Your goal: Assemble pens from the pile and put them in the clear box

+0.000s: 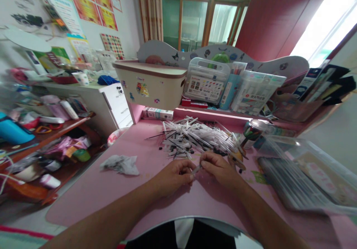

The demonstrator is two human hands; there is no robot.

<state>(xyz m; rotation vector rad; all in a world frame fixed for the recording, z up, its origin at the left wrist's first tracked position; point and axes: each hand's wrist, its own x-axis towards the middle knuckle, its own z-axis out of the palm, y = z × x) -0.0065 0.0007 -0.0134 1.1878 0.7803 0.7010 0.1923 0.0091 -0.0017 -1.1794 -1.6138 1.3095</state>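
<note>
Both my hands meet over the pink desk, closed on a short pale pen tube. My left hand pinches its lower left end, and the fingers of my right hand close on its upper right end. Just behind them spreads a heap of white pen barrels, mixed with thin black refills and small black caps. On the right lies a clear plastic box of dark pens with its transparent lid raised. A crumpled whitish tissue lies left of my hands.
Behind the heap, the desk shelf holds a cream lidded bin, a clear marker case and a second pen case. A jar of tools stands right of the heap. A cluttered wooden shelf is at the left.
</note>
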